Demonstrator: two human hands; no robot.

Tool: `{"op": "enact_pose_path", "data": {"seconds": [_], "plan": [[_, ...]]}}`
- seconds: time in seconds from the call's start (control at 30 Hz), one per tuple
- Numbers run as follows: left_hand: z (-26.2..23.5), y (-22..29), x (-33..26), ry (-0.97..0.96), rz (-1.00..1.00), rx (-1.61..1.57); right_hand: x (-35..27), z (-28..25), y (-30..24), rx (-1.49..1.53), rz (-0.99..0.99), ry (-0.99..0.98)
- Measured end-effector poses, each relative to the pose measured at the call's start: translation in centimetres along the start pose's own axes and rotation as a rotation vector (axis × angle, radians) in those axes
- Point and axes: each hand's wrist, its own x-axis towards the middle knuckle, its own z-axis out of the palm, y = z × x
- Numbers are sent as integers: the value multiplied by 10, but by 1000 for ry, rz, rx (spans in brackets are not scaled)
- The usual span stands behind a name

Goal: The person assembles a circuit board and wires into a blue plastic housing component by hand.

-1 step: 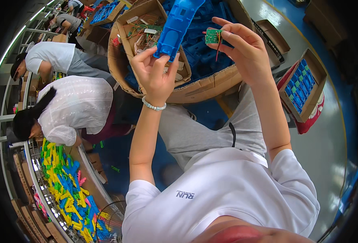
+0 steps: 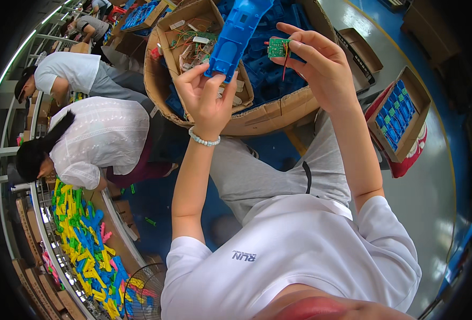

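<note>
Head view shows the left hand (image 2: 206,98) pinching the lower end of a long blue plastic shell (image 2: 238,34), while the right hand (image 2: 321,66) grips a small green circuit board (image 2: 278,48) by its edge, both raised over a big cardboard box (image 2: 278,114) of blue parts. To seat the board well, I judge the shell should be held steady and the board's thin red wire kept from snagging. Moulded and glossy, the shell has a rectangular recess near its middle.
</note>
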Motion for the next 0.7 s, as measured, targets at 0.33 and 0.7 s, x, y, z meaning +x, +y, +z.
{"op": "enact_pose_path", "data": {"seconds": [0.33,0.7], "plan": [[-92,-29,24,-247,-292,-789,22,25,-37,-761,-47,-494],[-61,-15,20,145,-574,-1268,-9,70,28,-114,348,-290]]}}
